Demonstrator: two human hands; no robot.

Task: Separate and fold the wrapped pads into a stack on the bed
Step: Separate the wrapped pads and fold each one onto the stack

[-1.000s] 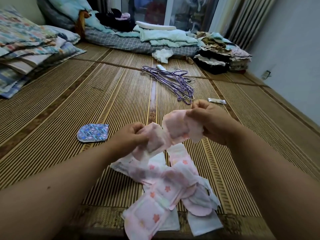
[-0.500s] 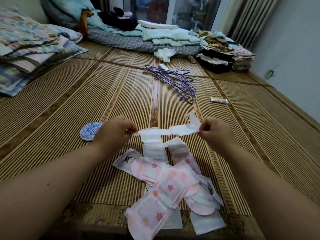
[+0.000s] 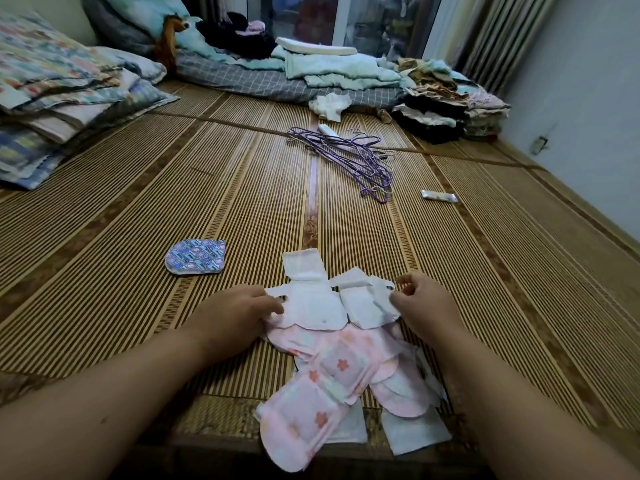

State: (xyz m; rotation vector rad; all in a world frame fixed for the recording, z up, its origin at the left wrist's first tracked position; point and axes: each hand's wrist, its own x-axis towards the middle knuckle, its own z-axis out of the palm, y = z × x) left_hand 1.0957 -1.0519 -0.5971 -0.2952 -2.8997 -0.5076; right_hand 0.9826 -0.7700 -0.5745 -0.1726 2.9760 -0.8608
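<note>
A pile of pink flowered wrapped pads lies on the bamboo mat near its front edge. On its far side an opened white pad lies flat, white side up, next to a smaller white piece. My left hand pinches the white pad's left wing against the mat. My right hand holds the right edge of the smaller white piece, fingers curled. A blue patterned folded pad lies alone to the left.
Purple hangers and a small white wrapped packet lie farther back on the mat. Folded bedding is stacked at the left, folded clothes at the back right. A wall runs along the right.
The pad held up and pulled apart between both hands has been opened out and lowered flat onto the mat. Both hands came down with it.
</note>
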